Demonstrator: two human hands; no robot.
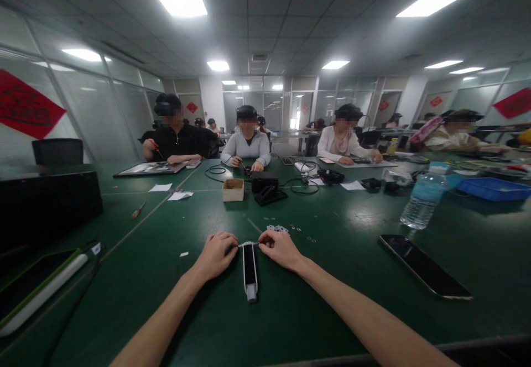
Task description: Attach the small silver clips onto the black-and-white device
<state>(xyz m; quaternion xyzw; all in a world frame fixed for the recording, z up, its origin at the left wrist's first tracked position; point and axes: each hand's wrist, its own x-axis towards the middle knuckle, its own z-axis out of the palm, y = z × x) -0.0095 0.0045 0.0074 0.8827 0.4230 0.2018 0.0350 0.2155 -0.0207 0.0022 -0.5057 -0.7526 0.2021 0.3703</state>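
Observation:
A long, narrow white frame (pixel 250 278) with a dark middle lies on the green table, pointing away from me. At its far end a thin, light-coloured rod (pixel 241 244) sticks out to both sides. My left hand (pixel 216 255) is closed, thumb and fingertips pinching the rod's left end. On the other side my right hand (pixel 280 248) pinches the right end. The exact grip is too small to make out. Just beyond my right hand lies a small pile of flat, pale metal pieces (pixel 277 228), with a few loose rings (pixel 311 240) to its right.
On the right lie a phone (pixel 427 267), a water bottle (pixel 423 195) and a blue tray (pixel 493 188). A small cardboard box (pixel 233 190) and a black box (pixel 265 182) stand ahead. A screwdriver (pixel 138 210) and a green-edged device (pixel 45 284) lie left. Several people sit opposite.

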